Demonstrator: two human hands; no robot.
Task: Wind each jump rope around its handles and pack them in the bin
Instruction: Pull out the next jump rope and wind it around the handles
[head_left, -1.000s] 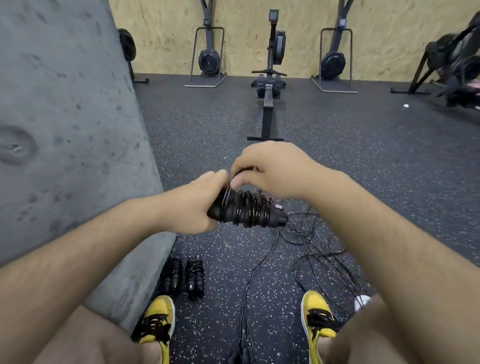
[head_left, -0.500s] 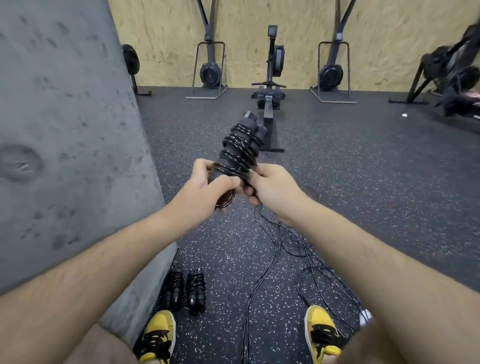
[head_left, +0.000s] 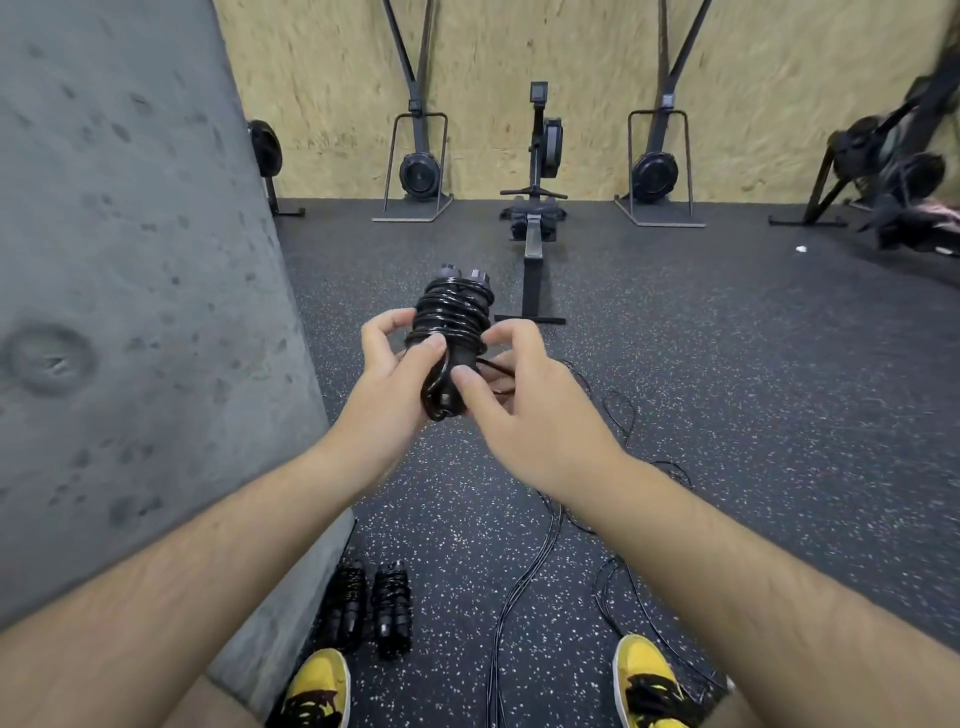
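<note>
Both hands hold one wound jump rope (head_left: 453, 332) upright, left hand (head_left: 390, 384) grip round its lower coils, right hand (head_left: 524, 395) pinching the bottom end, two wound ropes (head_left: 371, 608) on the floor (head_left: 675, 364) beside the grey block (head_left: 130, 312).

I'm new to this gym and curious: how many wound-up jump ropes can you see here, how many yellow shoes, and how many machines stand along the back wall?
Wound jump ropes: 3, one held in both hands, two on the floor.
Yellow shoes: 2.
Machines squarely against the back wall: 3.
Total: 8.
</note>
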